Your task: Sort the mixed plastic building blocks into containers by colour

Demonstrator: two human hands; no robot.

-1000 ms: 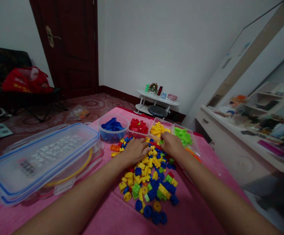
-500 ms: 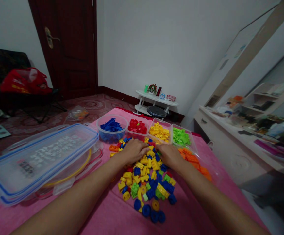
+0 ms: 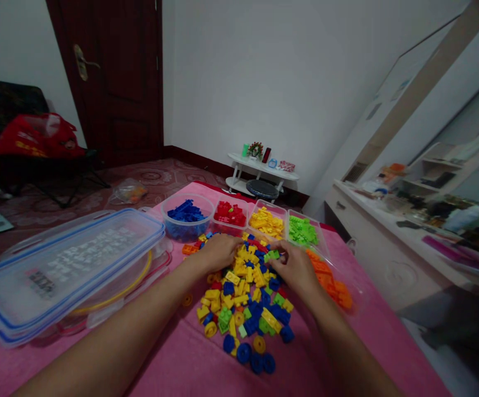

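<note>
A mixed pile of toy building bricks (image 3: 243,300), mostly yellow and blue with some green and red, spreads over the pink cloth. My right hand (image 3: 295,264) is at the pile's right side, thumb and fingers closed on a green brick (image 3: 271,256). On the far left part of the pile rests my left hand (image 3: 221,251), its fingers curled down among the bricks; what they hold, if anything, is hidden. Several blue wheels (image 3: 244,353) lie at the near edge of the pile.
Behind the pile stand a round tub of blue bricks (image 3: 187,218) and boxes of red bricks (image 3: 230,213), yellow bricks (image 3: 267,221) and green bricks (image 3: 303,230). Orange bricks (image 3: 330,284) fill a container at right. Stacked clear lids (image 3: 74,264) cover the left side.
My right hand has lifted and turned slightly, and a green brick now shows in its fingers. My left hand has shifted a little left over the pile.
</note>
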